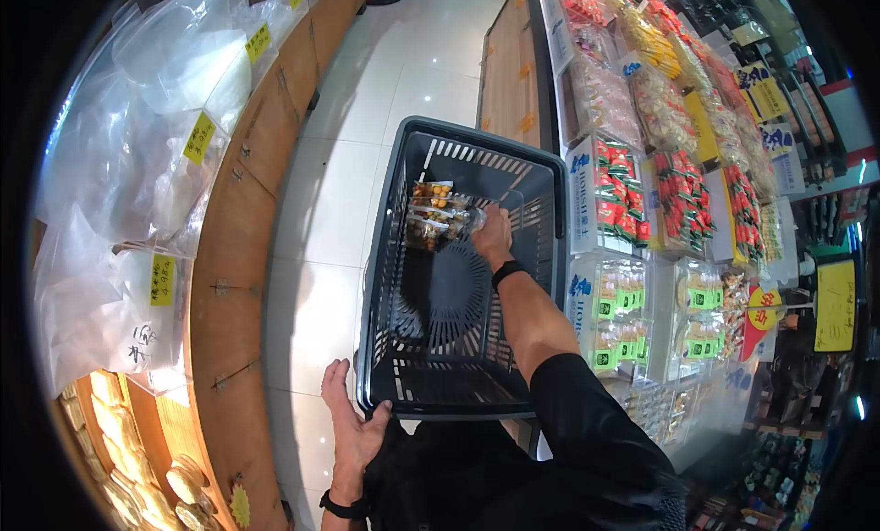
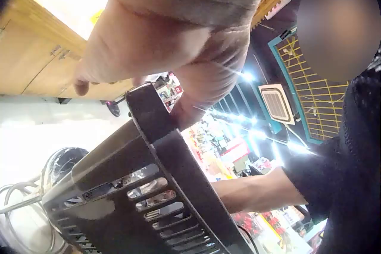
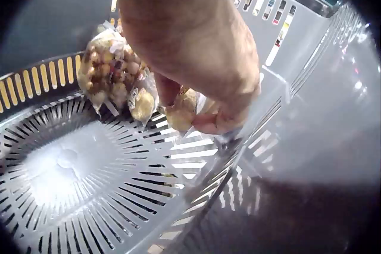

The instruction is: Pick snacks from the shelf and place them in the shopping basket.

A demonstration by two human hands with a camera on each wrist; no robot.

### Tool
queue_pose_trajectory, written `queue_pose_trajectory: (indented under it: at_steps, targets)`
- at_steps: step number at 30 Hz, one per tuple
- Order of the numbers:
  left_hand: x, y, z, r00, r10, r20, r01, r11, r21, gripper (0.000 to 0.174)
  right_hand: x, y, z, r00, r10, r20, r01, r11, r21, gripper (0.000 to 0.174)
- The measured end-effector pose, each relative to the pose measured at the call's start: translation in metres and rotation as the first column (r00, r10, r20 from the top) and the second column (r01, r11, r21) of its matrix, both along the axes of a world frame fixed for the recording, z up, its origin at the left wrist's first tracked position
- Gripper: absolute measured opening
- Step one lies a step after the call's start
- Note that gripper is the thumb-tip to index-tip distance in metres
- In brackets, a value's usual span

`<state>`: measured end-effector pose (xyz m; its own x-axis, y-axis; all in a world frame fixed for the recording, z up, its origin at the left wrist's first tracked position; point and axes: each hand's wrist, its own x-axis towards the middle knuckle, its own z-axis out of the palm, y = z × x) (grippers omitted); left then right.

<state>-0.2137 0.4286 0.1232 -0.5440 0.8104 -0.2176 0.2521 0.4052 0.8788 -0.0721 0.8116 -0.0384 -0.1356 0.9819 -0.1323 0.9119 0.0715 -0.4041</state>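
1. Reaching into the far part of the basket (image 1: 447, 279), the right hand (image 1: 495, 236) seems to pinch a packet (image 3: 181, 112) between bent fingers, perhaps lightly to avoid crushing it.
2. At the near left corner, the left hand (image 1: 356, 432) rests its thumb on the rim, other fingers fairly straight, probably steadying the basket.
3. More packets (image 3: 110, 74) sit bunched at far left, likely grouped to save room.
4. Slotted, hard dark plastic forms the basket; crinkly clear film wraps small, roundish, yellow-brown pieces.
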Motion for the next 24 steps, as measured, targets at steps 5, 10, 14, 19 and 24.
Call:
queue_pose_trajectory:
  at_steps: [5,10,14,19,24]
  targets:
    - [0.003,-0.001,-0.008,0.987,0.074,0.142,-0.075,0.997,-0.001,0.080,-0.008,0.016,-0.033,0.991,0.090,-0.099,-0.075,0.985,0.154,0.044]
    - [0.005,-0.001,-0.012,0.959,0.124,0.256,-0.121,0.992,-0.028,0.077,-0.008,0.011,-0.033,0.995,0.023,-0.094,-0.006,0.983,0.181,0.056]
    - [0.005,0.002,-0.013,0.964,0.107,0.244,-0.107,0.994,-0.010,0.076,-0.009,0.010,-0.041,0.984,-0.050,-0.170,0.095,0.958,0.270,0.059]
    - [0.004,0.007,-0.009,0.974,0.079,0.214,-0.079,0.997,-0.008,0.075,-0.020,0.010,-0.039,0.940,-0.285,-0.185,0.284,0.958,-0.035,0.062]
    - [0.005,0.007,-0.012,0.965,0.074,0.252,-0.081,0.997,0.016,0.074,-0.005,0.024,-0.107,0.905,-0.246,-0.346,0.241,0.969,-0.056,0.070]
